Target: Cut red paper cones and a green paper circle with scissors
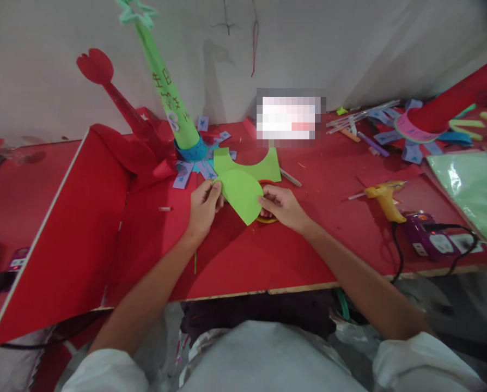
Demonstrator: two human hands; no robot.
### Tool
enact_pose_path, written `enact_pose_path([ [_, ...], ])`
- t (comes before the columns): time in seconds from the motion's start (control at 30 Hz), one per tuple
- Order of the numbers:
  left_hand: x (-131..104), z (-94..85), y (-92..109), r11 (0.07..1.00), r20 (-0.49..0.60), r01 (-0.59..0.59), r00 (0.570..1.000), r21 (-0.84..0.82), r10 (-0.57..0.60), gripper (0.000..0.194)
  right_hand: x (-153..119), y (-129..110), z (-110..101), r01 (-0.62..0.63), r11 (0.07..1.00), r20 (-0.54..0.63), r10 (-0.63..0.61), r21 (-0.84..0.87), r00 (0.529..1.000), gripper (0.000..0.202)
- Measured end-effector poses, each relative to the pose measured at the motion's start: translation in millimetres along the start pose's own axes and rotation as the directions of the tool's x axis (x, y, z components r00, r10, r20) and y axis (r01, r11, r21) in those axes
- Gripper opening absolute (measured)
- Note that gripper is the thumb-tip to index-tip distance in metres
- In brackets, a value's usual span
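Both hands hold a heart-shaped piece of green paper by its two sides, its tip toward me. My left hand pinches the left edge between thumb and fingers. The right edge is gripped by my right hand, with the thumb on top. Partly hidden under the paper and my right hand lie scissors with orange and yellow handles. Just behind is a green paper offcut with a curved cut-out. A green paper cone with a star on top stands behind my left hand, in a blue ring base.
A red upright divider is at the left, with a red paper heart on a stem behind. To the right lie a yellow glue gun, a purple power socket with cables, and a green plastic packet. A pen lies behind my right hand.
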State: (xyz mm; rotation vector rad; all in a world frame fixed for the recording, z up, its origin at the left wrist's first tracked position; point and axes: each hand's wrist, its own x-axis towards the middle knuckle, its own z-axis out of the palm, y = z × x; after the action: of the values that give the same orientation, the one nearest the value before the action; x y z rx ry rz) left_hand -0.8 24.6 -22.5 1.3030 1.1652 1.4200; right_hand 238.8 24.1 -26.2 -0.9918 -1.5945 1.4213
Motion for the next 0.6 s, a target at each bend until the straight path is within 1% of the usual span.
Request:
enact_pose_path([
  [0.13,-1.8,2.8,0.0,0.996,-0.013,0.065,0.998,-0.068,-0.065,0.062,0.7,2.3,1.5,0.030,1.000,-0.062,-0.030,-0.007,0.998,0.063],
  [0.2,-2.8,4.2,1.0,0.992,-0.013,0.081,0.997,-0.096,-0.082,0.061,1.5,5.8,1.9,0.015,1.000,-0.070,-0.016,-0.017,0.997,0.064],
  [0.33,-4.0,5.5,3.6,0.994,-0.011,0.054,0.998,-0.092,-0.055,0.061,3.6,11.0,0.6,-0.018,1.000,-0.110,0.016,-0.016,0.994,0.061],
  [0.5,-4.5,5.0,3.8,1.000,-0.024,0.020,0.999,-0.023,-0.021,0.057,5.7,8.7,-4.2,0.009,1.000,-0.196,-0.013,-0.021,0.980,0.060],
  [0.6,-4.3,4.9,2.9,1.000,-0.027,0.006,1.000,0.005,-0.006,0.058,6.1,7.0,-5.7,0.013,0.999,-0.218,-0.021,-0.036,0.976,0.061],
])
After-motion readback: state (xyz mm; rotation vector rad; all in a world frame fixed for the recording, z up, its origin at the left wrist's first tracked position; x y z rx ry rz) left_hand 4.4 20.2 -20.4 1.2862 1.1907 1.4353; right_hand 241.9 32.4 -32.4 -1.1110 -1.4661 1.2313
